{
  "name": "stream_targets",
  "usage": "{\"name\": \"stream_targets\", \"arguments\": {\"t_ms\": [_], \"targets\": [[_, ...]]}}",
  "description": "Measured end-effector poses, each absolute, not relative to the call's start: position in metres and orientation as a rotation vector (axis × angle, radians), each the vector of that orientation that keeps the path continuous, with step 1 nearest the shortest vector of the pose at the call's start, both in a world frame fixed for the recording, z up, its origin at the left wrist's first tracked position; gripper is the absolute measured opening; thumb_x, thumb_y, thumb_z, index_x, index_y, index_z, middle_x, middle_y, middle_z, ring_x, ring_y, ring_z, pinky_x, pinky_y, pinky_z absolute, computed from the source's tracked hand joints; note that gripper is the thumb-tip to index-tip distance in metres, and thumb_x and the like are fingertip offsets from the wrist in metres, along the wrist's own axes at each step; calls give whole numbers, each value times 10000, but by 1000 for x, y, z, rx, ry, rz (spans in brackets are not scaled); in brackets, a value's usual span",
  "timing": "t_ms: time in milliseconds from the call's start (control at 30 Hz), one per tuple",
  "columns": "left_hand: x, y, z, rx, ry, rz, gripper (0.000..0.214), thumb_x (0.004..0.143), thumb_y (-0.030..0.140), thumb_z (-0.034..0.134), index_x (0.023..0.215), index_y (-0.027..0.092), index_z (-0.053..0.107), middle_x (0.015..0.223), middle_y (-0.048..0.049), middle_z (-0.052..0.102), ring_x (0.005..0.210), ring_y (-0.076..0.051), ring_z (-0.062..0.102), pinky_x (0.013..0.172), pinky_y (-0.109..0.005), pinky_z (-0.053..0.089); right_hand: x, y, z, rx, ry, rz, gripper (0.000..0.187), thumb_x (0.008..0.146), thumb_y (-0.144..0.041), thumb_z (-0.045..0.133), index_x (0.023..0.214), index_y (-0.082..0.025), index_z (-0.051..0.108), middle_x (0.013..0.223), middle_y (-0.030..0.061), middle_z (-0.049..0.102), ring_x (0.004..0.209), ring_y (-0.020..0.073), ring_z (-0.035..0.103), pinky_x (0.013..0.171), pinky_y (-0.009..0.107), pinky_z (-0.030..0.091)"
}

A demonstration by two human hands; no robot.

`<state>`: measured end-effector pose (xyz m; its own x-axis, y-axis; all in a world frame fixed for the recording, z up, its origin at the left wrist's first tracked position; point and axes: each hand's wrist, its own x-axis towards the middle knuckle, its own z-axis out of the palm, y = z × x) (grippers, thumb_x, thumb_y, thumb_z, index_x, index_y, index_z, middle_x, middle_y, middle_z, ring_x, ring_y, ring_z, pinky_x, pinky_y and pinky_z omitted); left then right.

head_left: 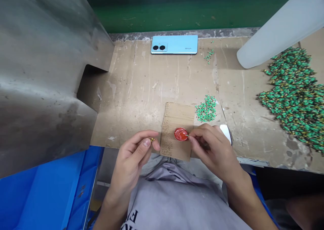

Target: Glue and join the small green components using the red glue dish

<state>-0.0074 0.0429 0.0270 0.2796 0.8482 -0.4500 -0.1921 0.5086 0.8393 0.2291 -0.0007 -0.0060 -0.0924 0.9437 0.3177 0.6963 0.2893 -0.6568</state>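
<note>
Head view: left hand (pixel 134 153), grip clamped on small gold piece (pixel 152 139); right hand (pixel 216 147), grip clamped on small green piece (pixel 187 135) at right edge of red cup (pixel 175 133). Cup on cardboard piece (pixel 179 114) on worktop (pixel 131 98); small green pile (pixel 206 109) just beyond right hand; blue phone (pixel 178 45) at back.

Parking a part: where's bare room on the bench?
Widest: below the phone, between the metal housing and the cardboard. Smaller: between small green pile and big pile. Crowded: around the red cup, flanked by left hand and right hand.
</note>
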Motion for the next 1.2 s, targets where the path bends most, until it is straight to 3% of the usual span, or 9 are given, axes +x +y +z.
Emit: {"name": "stream_targets", "arguments": {"t_ms": [167,400,667,900,1033,1200], "targets": [[-8,42,26,770,1052,790,102,970,303,729,981,209,769,860,-35,761,462,-17,247,451,-220,156,230,-1,-6,-1460,-1863,440,115,1035,-87,611,1025,-199,589,870,14,666,767,171,604,692,332,369],[-9,43,23,804,1096,773,183,920,296,785,1085,219,798,888,-42,768,474,-20,269,443,-221,159,230,1,-7,-1415,-1901,374,121,1036,-80,613,1041,-197,584,872,18,674,758,169,604,686,337,375],[-5,44,23,809,1066,829,157,967,345,730,1033,203,728,830,-47,793,428,-37,201,421,-235,127,228,-12,1,-1370,-1839,434,163,1015,-61,602,1088,-206,590,861,34,649,714,170,603,606,300,434],[-14,38,14,987,1180,794,209,970,396,742,1049,203,759,927,-66,807,457,-52,316,436,-242,217,202,-29,1,-1411,-2037,409,142,1071,-115,534,982,-182,621,669,-22,639,528,144,600,548,318,386],[-16,36,15,1046,1193,812,195,950,395,767,971,203,788,839,-55,768,567,-105,509,487,-247,321,197,-29,-6,-1489,-2139,367,220,1079,-146,510,904,-180,640,665,6,677,550,181,660,561,347,368],[-18,36,17,990,1156,817,192,950,402,773,1056,243,756,725,0,704,635,-113,585,551,-224,379,196,-26,-8,-1511,-2197,315,249,1068,-132,486,879,-190,637,646,8,684,542,190,661,554,342,365]]}}
